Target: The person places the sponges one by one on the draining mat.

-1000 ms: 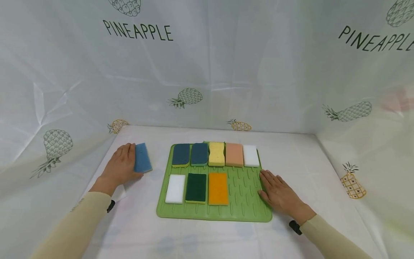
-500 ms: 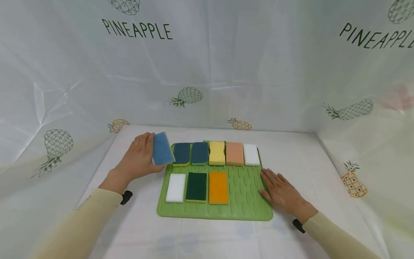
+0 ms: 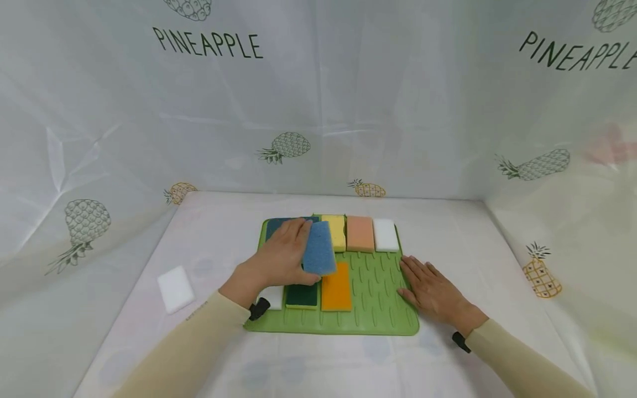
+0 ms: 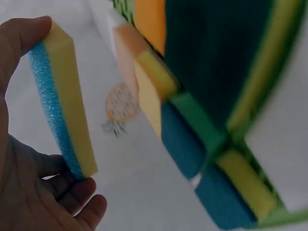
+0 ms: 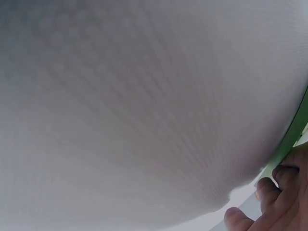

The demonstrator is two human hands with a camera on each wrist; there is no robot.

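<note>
- White cloth printed with pineapples (image 3: 285,147) covers the tabletop (image 3: 448,232) and hangs as a backdrop on three sides.
- On the tabletop lies a green ribbed mat (image 3: 378,298), with sponges set on it in two rows, apparently sorted side by side.
- Far row: a dark blue sponge (image 3: 275,225) partly hidden by the hand, then yellow (image 3: 337,232), peach (image 3: 360,233) and white (image 3: 385,234) ones.
- Near row: a white block (image 3: 275,296) mostly hidden by the wrist, a dark green sponge (image 3: 301,295) and an orange sponge (image 3: 336,286); the mat right of these is bare.
- The left hand (image 3: 278,260) holds a blue sponge (image 3: 318,249) above the mat's middle, over the gap between the rows. The wrist view shows it pinched edgewise, thumb on one end and fingers on the other, its blue scrub face (image 4: 48,106) backed by yellow foam.
- The right hand (image 3: 433,293) lies flat, fingers straight, on the mat's right edge, likely steadying it; it holds nothing.
- Another white block (image 3: 175,287) sits alone on the cloth, well left of the mat.
</note>
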